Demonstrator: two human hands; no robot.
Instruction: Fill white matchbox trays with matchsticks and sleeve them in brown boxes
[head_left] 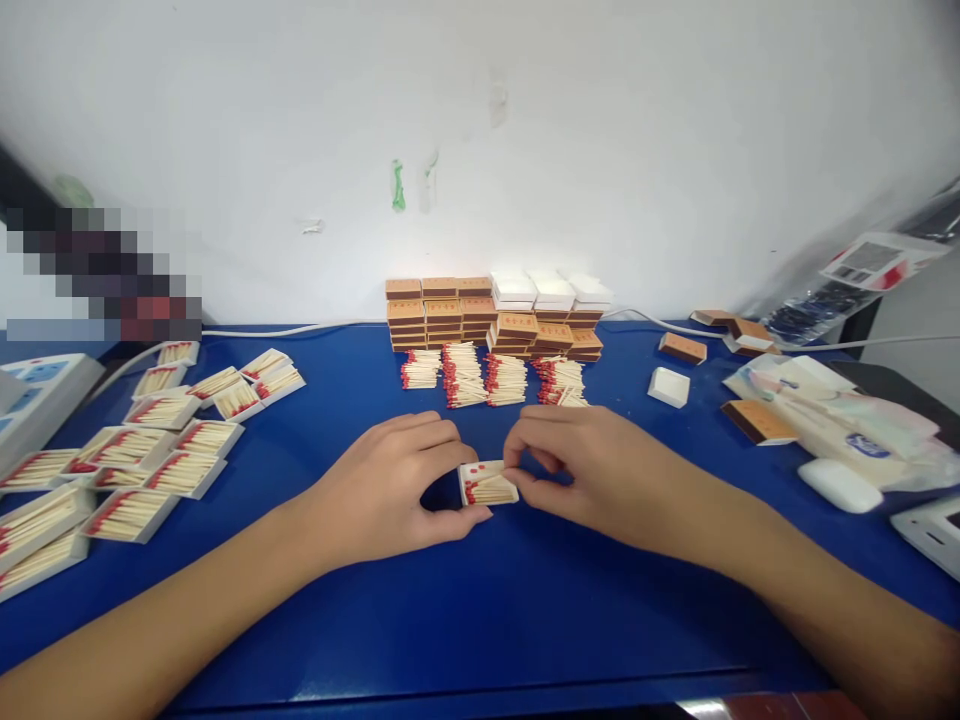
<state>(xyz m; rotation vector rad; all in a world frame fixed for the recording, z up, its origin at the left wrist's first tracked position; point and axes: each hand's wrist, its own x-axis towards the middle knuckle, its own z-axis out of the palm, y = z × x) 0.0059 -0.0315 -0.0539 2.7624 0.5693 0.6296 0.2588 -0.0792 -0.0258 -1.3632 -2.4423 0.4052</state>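
A small oblong white card tray (501, 500) lies between the two hands, its long axis running from side to side, so that one short end faces each palm. The left hand (405, 480) is clamped about the left end, thumb along the near wall and forefinger at the far side. The right hand (577, 455) reaches the right end, thumb and forefinger tips together; whether a match or the rim is between them, I cannot tell. Neither hand is clearly nearer. Inside, slim pale wooden matches (491, 489) lie roughly lengthwise, most of their red heads to the left

Beyond the hands, four loose heaps of straight, red-headed wooden sticks (507, 378) sit in a row on the glossy blue surface (420, 620), before stacked orange-brown cardboard matchboxes (439, 312) with dark sides. Matt white card pieces (551, 290) top the right part of that stack. Shallow white trays full of matches (212, 481) spread at the left, at varied angles; at the right lie a smooth, rounded white plastic case (840, 485) and a crinkled, soft plastic packet (825, 410)
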